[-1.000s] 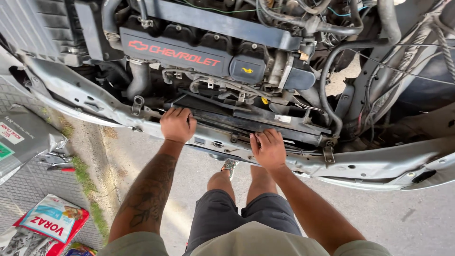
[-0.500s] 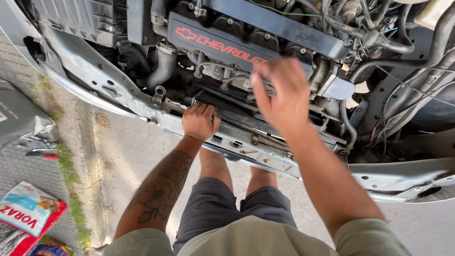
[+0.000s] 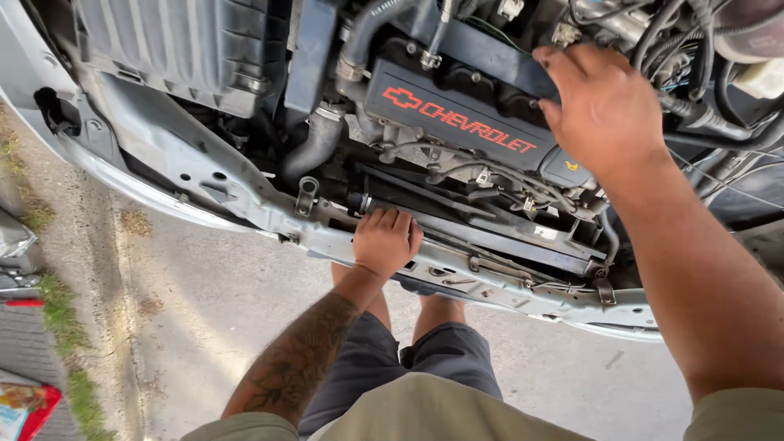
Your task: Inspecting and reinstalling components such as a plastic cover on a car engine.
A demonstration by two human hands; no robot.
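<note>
I look down into an open car engine bay. My left hand rests on the grey metal front crossmember, fingers curled over its top edge by the black radiator. My right hand is stretched out over the dark engine cover with red lettering, fingers spread and touching its far right end near a yellow cap. It holds nothing.
A black air filter box sits at the upper left. A thick hose runs down beside it. Hoses and cables crowd the upper right. My legs in grey shorts stand on concrete. A red package lies at the lower left.
My right hand left the crossmember, rose and reached forward over the engine cover. The left hand stayed on the crossmember. My view shifted closer and to the right.
</note>
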